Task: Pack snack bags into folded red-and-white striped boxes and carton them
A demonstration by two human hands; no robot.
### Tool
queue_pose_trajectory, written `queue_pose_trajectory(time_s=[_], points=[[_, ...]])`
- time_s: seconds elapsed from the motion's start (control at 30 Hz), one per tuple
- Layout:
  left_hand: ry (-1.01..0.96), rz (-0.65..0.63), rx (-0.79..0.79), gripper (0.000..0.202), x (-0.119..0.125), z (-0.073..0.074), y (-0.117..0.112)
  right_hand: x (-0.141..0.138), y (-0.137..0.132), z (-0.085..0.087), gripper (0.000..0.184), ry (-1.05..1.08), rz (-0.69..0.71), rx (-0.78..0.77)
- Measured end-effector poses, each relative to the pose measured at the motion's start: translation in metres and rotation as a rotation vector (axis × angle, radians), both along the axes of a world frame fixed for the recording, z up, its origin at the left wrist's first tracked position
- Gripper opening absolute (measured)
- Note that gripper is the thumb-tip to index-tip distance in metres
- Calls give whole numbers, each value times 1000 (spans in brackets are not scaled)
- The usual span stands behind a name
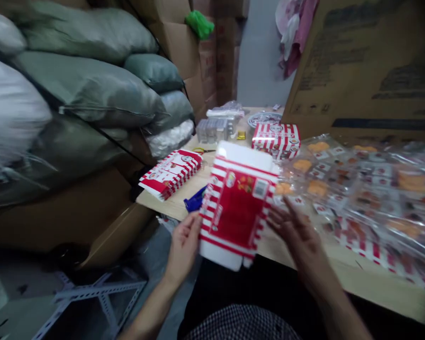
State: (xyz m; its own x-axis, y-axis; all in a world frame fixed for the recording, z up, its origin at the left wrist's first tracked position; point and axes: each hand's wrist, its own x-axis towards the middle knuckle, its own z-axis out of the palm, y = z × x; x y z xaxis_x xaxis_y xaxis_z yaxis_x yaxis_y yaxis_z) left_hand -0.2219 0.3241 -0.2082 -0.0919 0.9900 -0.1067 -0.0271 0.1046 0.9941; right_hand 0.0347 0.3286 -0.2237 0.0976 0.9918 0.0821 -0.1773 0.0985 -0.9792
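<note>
My left hand (183, 247) grips the left edge of a flattened red-and-white striped cardboard box blank (236, 205), holding it up above the table edge. My right hand (297, 231) is open with its fingers spread, right next to the blank's right edge, and I cannot tell whether it touches. A stack of folded striped blanks (170, 174) lies on the table to the left. A small assembled striped box (276, 140) stands further back. Clear plastic sheets of packaged orange snacks (361, 189) spread across the right of the table.
The light wooden table (354, 267) has a front edge running below my right arm. On it are a blue item (194, 199), scissors (202, 150), and a clear tray of small packs (214, 130). Stacked grey sacks (92, 89) and large cardboard cartons (364, 61) wall the left and back.
</note>
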Motion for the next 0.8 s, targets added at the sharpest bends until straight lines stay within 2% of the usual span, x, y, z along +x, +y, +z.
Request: queue_pose_trajectory(time_s=[0.07, 0.13, 0.23, 0.33, 0.47, 0.57, 0.67, 0.8], points=[[-48, -109, -100, 44, 24, -22, -19, -10, -21, -14, 49, 133, 9, -217], [41, -132, -109, 49, 41, -41, -31, -17, -38, -27, 48, 264, 4, -384], [171, -201, -132, 56, 61, -56, -38, -16, -56, -38, 45, 302, -74, -453], [123, -317, -182, 68, 81, -56, -41, -7, -64, -44, 46, 266, -192, -448], [14, -392, -197, 81, 104, -51, -48, -3, -70, -49, 52, 182, -243, -393], [-82, -395, -258, 67, 115, -52, -51, -4, -72, -49, 57, 171, -243, -384], [-195, -342, -314, 48, 116, -51, -49, 2, -71, -45, 56, 261, -170, -437], [-293, -303, -364, 49, 110, -46, -44, 19, -66, -42, 49, 247, -76, -411]])
